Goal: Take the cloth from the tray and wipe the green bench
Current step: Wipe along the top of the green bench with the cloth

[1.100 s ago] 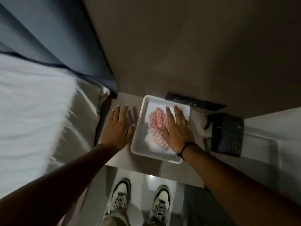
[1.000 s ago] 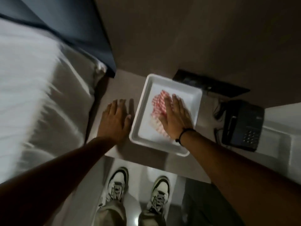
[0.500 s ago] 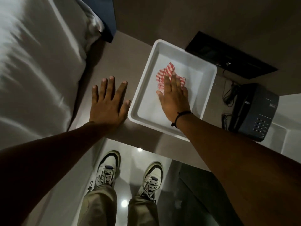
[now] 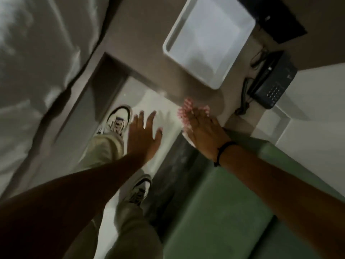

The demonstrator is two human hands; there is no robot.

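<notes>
From the head camera, the right hand [image 4: 202, 133] is in the air past the front edge of the worktop [image 4: 141, 53], with the red and white cloth [image 4: 186, 113] under its palm. The fingers [image 4: 196, 116] lie over the cloth and seem pressed on it, but the picture is blurred and the grip underneath is hidden. The cloth is out of the white tray [image 4: 220, 79], which stands on the worktop, well apart from the hand. The left hand [image 4: 143, 135] hangs free above the floor [image 4: 149, 98], its fingers spread apart and holding nothing. A black band [image 4: 222, 152] sits on the right wrist. Below the right forearm lies the green bench [image 4: 220, 206]. A dark telephone [image 4: 270, 81] stands just beside the tray. Two shoes, one at [image 4: 117, 120] and one at [image 4: 140, 189], stand on the floor. A bed [image 4: 37, 62] fills the left side.
</notes>
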